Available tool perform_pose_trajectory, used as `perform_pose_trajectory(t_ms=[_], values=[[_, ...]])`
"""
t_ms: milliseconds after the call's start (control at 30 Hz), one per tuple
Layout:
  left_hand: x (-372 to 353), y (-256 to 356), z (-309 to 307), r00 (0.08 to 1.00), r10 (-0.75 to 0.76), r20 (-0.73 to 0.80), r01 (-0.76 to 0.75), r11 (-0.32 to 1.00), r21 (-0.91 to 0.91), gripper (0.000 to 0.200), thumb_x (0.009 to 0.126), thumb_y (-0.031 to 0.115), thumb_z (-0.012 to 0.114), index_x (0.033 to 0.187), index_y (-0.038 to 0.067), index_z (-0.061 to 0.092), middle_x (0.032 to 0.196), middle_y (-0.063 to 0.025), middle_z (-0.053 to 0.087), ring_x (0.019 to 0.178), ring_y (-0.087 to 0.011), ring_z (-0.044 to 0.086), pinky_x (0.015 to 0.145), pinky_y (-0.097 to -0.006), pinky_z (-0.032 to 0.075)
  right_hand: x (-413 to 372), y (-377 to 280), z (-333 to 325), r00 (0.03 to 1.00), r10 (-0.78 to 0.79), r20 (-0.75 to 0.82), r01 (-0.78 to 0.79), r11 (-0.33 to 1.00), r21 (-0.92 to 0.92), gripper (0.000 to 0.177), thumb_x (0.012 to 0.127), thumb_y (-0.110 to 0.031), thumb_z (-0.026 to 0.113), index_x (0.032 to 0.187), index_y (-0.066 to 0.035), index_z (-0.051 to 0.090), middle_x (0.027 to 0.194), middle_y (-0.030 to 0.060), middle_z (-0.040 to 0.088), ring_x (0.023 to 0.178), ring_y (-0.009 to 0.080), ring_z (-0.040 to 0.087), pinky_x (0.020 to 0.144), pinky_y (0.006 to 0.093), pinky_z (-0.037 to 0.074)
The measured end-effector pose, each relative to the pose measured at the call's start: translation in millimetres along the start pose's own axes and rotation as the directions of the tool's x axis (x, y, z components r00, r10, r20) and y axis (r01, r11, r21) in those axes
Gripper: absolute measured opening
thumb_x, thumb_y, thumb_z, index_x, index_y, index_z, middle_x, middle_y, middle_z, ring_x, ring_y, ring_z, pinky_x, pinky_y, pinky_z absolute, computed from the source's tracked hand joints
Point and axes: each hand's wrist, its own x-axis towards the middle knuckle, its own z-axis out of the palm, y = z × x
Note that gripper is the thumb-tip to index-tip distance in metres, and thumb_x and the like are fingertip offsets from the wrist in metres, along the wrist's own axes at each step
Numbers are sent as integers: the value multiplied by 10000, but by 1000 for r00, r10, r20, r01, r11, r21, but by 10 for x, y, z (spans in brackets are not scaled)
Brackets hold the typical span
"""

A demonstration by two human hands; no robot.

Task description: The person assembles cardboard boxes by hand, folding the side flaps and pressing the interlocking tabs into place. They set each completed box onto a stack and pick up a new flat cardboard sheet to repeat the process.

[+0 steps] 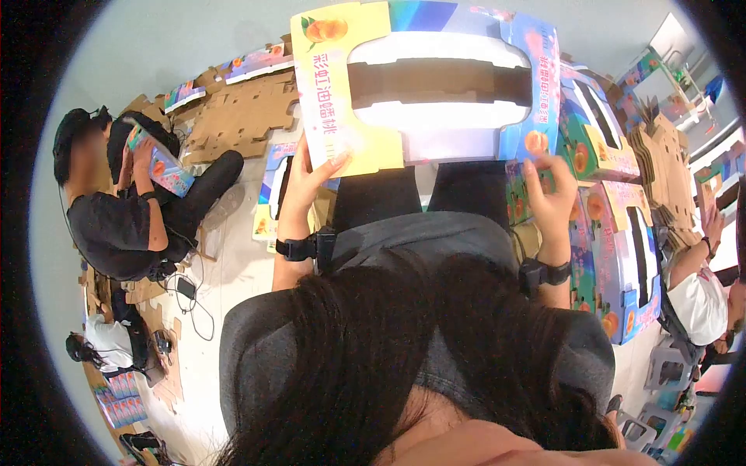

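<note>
A printed fruit gift box [381, 140] with peach pictures and a large oval opening is held up in front of me. Brown cardboard shows through its opening. My left hand [315, 175] grips its lower left corner, thumb on the yellow face and the other fingers partly hidden at the side. At the lower right corner, my right hand [553, 190] has curled fingers, with thumb and fingertip against the box's blue edge.
Finished-looking boxes [618, 264] stand stacked on my right, beside flat cardboard sheets [660, 167]. More cardboard [237, 116] lies at the back left. A person in black [116, 225] sits on the left holding a similar box [167, 171]. Another person [699, 299] works at the right.
</note>
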Motion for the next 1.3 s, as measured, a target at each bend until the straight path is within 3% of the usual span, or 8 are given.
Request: perform_pose_trajectory(t_ms=[133, 233, 367, 767, 1000, 1100, 1200, 1300], values=[[-14, 2, -26, 1000, 14, -1, -14, 998, 63, 787, 803, 219, 823, 1465, 23, 445, 1336, -137, 613, 1231, -238, 605, 1062, -376, 457, 149, -235, -40, 980, -172, -104, 169, 985, -35, 571, 781, -189, 836, 1288, -41, 617, 1190, 138, 677, 1115, 322, 631, 998, 421, 468], [-18, -7, -47, 999, 30, 9, -31, 994, 107, 818, 776, 217, 844, 1463, 20, 446, 1333, -134, 610, 1230, -237, 603, 1065, -385, 454, 171, -339, -65, 952, -301, 48, 305, 943, -132, 802, 729, -247, 875, 1427, -72, 522, 1423, 175, 559, 1362, 385, 474, 1131, 485, 365], [-33, 54, -37, 998, 55, 43, -60, 991, 119, 855, 750, 215, 862, 1464, 7, 440, 1324, -131, 606, 1232, -229, 594, 1065, -391, 452, 129, -362, 12, 938, -177, 297, 258, 929, -264, 1002, 697, -252, 884, 1552, -107, 381, 1654, 162, 250, 1540, 391, 174, 1233, 518, 201], [-34, 124, 33, 992, 123, 39, -128, 981, 145, 1006, 658, 256, 921, 1484, -16, 416, 1365, -118, 557, 1265, -229, 562, 1091, -388, 431, 101, -222, 181, 962, -154, 223, 244, 854, -459, 1061, 621, -136, 857, 1563, -208, 374, 1417, 154, 401, 1458, 394, 272, 1237, 579, 154], [-57, 173, 10, 987, 125, 97, -136, 985, 110, 1000, 660, 215, 927, 1487, -14, 412, 1406, -114, 510, 1310, -223, 521, 1103, -386, 420, 72, -277, 211, 972, -75, 221, 180, 845, -504, 1040, 633, -277, 890, 1551, -206, 404, 1415, 139, 403, 1439, 360, 305, 1214, 555, 170], [-51, 179, 9, 979, 163, 118, -179, 974, 141, 1005, 661, 207, 934, 1489, -14, 410, 1408, -120, 510, 1304, -223, 524, 1101, -388, 423, 90, -434, 132, 962, -180, 205, 257, 848, -462, 991, 671, -391, 861, 1534, -153, 435, 1399, 132, 475, 1406, 331, 377, 1192, 525, 191], [-60, 201, 37, 974, 206, 89, -220, 956, 192, 1026, 633, 248, 956, 1476, -6, 428, 1418, -131, 508, 1300, -234, 530, 1094, -383, 426, 148, -491, 41, 954, -229, 193, 274, 928, -254, 971, 706, -456, 826, 1526, -101, 446, 1360, 140, 577, 1375, 306, 439, 1179, 472, 207], [-47, 172, -36, 956, 259, 137, -290, 905, 311, 1196, 604, 289, 975, 1553, 19, 299, 1433, -174, 499, 1301, -277, 532, 1100, -399, 416, 228, -512, -33, 954, -199, 225, 197, 980, 35, 911, 764, -395, 797, 1526, -53, 432, 1332, 159, 635, 1329, 293, 509, 1171, 445, 257]])
